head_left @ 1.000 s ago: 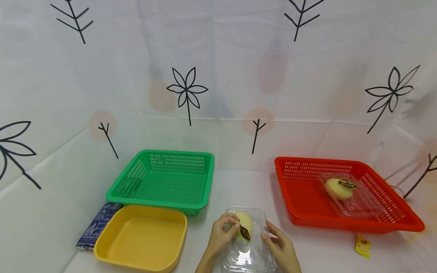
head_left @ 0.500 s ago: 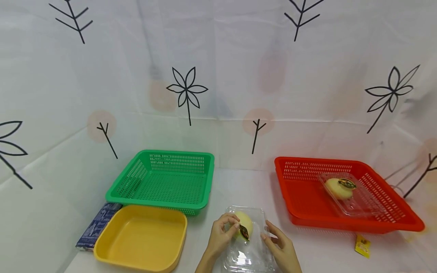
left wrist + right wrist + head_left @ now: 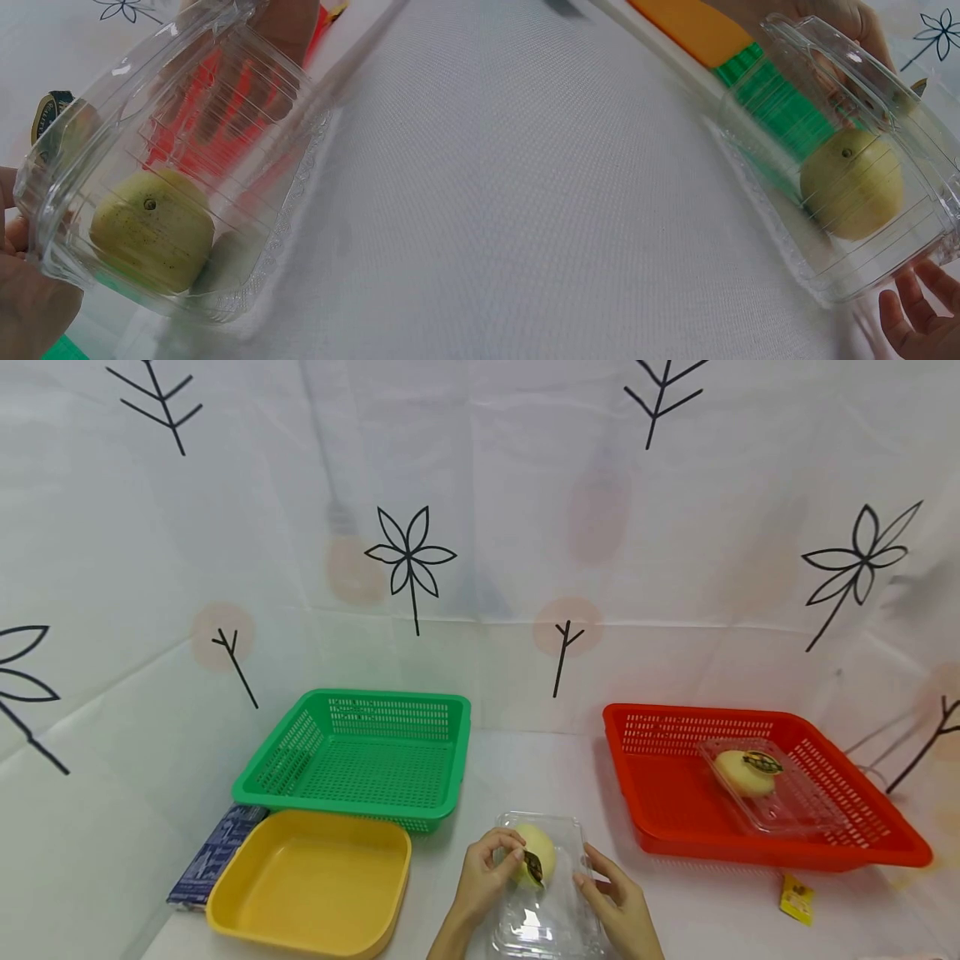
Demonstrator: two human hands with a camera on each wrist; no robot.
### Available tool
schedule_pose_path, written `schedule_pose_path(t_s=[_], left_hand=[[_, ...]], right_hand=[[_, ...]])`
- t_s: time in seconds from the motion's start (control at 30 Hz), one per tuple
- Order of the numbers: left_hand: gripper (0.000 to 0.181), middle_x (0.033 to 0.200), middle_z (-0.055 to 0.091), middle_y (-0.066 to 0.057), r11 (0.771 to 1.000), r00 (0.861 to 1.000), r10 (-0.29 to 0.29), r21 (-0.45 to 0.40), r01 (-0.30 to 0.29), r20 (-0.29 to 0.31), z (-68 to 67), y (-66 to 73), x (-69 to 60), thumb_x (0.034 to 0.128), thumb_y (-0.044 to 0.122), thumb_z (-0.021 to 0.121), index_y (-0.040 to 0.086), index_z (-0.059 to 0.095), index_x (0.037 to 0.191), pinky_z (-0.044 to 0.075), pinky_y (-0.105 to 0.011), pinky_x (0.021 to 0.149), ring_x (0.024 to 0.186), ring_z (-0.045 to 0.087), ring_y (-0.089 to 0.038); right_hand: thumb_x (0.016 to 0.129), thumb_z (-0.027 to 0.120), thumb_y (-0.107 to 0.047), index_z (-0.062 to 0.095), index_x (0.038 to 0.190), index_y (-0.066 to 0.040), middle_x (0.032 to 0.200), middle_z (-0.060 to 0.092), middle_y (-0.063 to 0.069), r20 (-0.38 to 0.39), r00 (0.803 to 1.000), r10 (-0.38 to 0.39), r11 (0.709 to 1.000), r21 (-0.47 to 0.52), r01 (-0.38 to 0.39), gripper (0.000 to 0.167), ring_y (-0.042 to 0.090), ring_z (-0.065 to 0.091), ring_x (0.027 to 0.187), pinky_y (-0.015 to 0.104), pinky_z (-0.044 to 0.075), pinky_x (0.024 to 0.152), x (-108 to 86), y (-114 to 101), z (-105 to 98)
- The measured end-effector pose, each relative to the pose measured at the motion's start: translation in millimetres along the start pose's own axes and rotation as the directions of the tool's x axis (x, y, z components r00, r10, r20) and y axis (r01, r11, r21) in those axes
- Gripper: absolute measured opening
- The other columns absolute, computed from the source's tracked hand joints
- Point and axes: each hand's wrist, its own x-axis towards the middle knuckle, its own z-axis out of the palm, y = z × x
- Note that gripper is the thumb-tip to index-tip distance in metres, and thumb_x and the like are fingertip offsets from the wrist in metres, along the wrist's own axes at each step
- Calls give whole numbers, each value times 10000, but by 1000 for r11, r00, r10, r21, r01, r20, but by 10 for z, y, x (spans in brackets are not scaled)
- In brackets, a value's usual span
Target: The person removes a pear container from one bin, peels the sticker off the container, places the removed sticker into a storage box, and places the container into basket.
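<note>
A clear plastic clamshell box [image 3: 551, 914] lies on the white table in front of me. Inside it is a round yellow-green fruit [image 3: 542, 842], its stem end showing in both wrist views. A dark sticker [image 3: 533, 867] stands partly lifted off the lid above the fruit. My left hand [image 3: 483, 875] pinches the sticker's upper end between thumb and index finger. My right hand [image 3: 621, 902] holds the box's right side, the thumb on the lid's edge and the fingers along the side. In the right wrist view, its fingers [image 3: 911, 304] touch the box wall.
At the back left stands a green basket [image 3: 386, 764], with a yellow tray [image 3: 315, 885] before it. A dark blue packet [image 3: 213, 860] lies left of the tray. At right, a red basket [image 3: 675, 793] holds another fruit box [image 3: 795, 802]. A small yellow sachet [image 3: 797, 900] lies before it.
The sticker has curled up and turned a little more over the lid under my left hand's pinch. Both hands and the box have kept nearly the same place.
</note>
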Motion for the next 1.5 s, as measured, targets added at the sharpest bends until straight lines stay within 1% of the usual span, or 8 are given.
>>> schedule_pose_path(t_s=[0.17, 0.4, 0.57, 0.73, 1.07, 1.27, 1.37, 1.5], left_hand=[[93, 994, 605, -220, 1000, 1000, -25, -5, 25, 5, -24, -12, 8, 850, -26, 596, -118, 604, 839, 315, -213, 1024, 1022, 543, -167], [221, 1052, 590, -187, 980, 996, -92, -179, 90, -6, -92, 3, -7, 909, 19, 547, -197, 513, 940, 405, -194, 953, 1047, 559, -153], [198, 1086, 597, -237, 986, 996, -81, -142, 84, 30, -97, -17, -22, 883, 16, 570, -178, 537, 907, 289, -155, 1038, 1136, 532, -171], [190, 1133, 590, -243, 986, 995, -95, -133, 99, 39, -103, -7, -50, 873, 5, 576, -160, 556, 964, 272, -151, 1048, 1171, 517, -140], [271, 1206, 525, -314, 981, 991, -129, -143, 134, 44, -260, 185, -364, 911, 31, 561, -176, 497, 1075, 404, -192, 968, 1116, 542, -44], [282, 1149, 578, -289, 981, 981, -190, -47, 187, -49, -443, 342, -532, 924, 61, 563, -159, 546, 1101, 454, -155, 868, 1006, 579, -9], [271, 1085, 608, -280, 990, 985, -142, 2, 143, -102, -561, 417, -580, 926, 39, 555, -183, 556, 1081, 472, -149, 829, 952, 595, -3], [243, 981, 668, -75, 994, 975, -78, 60, 92, -210, -752, 502, -649, 910, -10, 559, -212, 558, 1044, 497, -152, 771, 891, 613, -5]], right_hand=[[869, 658, -132, 527, 1293, 28, 1171, 589, 254, 8, 1000, 7, 1000, -3, -7, 472, 147, 625, 817, 235, 509, 676, 8, 0, -5], [870, 659, -130, 508, 1310, 34, 1182, 582, 260, 24, 999, 29, 999, 14, -30, 493, 138, 620, 814, 235, 509, 670, 8, 4, -10], [869, 660, -129, 507, 1308, 39, 1186, 579, 265, 22, 999, 35, 999, 12, -35, 494, 140, 620, 816, 235, 510, 669, 8, 11, -12], [872, 659, -134, 509, 1308, 36, 1188, 580, 264, 19, 999, 33, 999, 7, -33, 492, 148, 620, 817, 234, 508, 672, 8, 20, -19], [867, 662, -123, 519, 1296, 40, 1162, 597, 254, 8, 1000, 14, 1000, 16, -15, 481, 117, 617, 795, 226, 506, 674, -3, 23, -10], [868, 661, -121, 516, 1299, 38, 1155, 597, 253, 8, 1000, 23, 999, 36, -24, 482, 131, 620, 794, 230, 508, 670, -5, 21, 2], [866, 662, -117, 519, 1298, 33, 1153, 599, 249, 6, 1000, 21, 999, 40, -21, 479, 134, 623, 794, 228, 508, 671, -4, 20, 0], [867, 661, -117, 518, 1301, 32, 1156, 598, 248, 10, 1000, 23, 999, 37, -24, 481, 146, 623, 798, 227, 507, 670, -2, 13, -10]])
